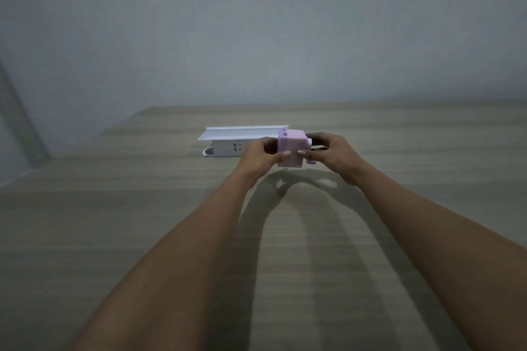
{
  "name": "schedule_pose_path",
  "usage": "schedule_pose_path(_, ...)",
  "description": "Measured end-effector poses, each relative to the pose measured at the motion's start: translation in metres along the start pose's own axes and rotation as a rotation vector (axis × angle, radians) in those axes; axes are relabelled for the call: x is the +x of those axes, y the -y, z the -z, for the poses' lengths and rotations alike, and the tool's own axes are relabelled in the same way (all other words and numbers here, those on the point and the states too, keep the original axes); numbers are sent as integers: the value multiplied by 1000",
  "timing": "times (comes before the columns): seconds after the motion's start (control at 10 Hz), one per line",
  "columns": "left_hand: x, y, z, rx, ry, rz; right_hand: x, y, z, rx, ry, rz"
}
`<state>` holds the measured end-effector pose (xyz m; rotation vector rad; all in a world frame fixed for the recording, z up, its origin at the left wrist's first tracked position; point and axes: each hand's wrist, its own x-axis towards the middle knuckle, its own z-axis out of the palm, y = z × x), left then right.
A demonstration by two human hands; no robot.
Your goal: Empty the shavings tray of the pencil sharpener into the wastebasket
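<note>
A small pink-lilac pencil sharpener [292, 147] is held between both hands a little above the wooden table [142, 236]. My left hand [259, 158] grips its left side, thumb on the near face. My right hand [333, 154] holds its right side, where a crank knob sticks out. The shavings tray cannot be told apart from the body. No wastebasket is in view.
Just behind the sharpener lies a white power strip [228, 148] with a white flat box or lid [242, 132] on top of it. A grey wall rises behind the table's far edge. The table's left edge runs diagonally at the left.
</note>
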<state>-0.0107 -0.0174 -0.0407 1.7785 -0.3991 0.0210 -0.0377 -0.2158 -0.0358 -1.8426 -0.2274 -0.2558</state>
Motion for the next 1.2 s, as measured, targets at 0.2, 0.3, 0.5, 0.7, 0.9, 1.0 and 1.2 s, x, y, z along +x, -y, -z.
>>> schedule_pose_path(0.2,49,30,-9,-26,-23,55,49,-28,5,-39,18,-8)
schedule_pose_path(0.3,62,44,-12,-2,-26,83,61,-46,2,-38,20,-18)
schedule_pose_path(0.5,71,61,-16,18,-63,81,68,-66,-1,14,18,-22)
schedule_pose_path(0.7,78,68,-22,30,-62,108,72,-76,3,-53,-10,-44)
schedule_pose_path(0.9,57,49,-5,131,-114,152,58,-57,7,-219,-116,-114)
schedule_pose_path(1.0,32,25,12,229,-148,109,37,-35,6,-336,-162,-68)
schedule_pose_path(1.2,-31,4,41,577,-241,43,-27,-5,-10,-780,-165,33)
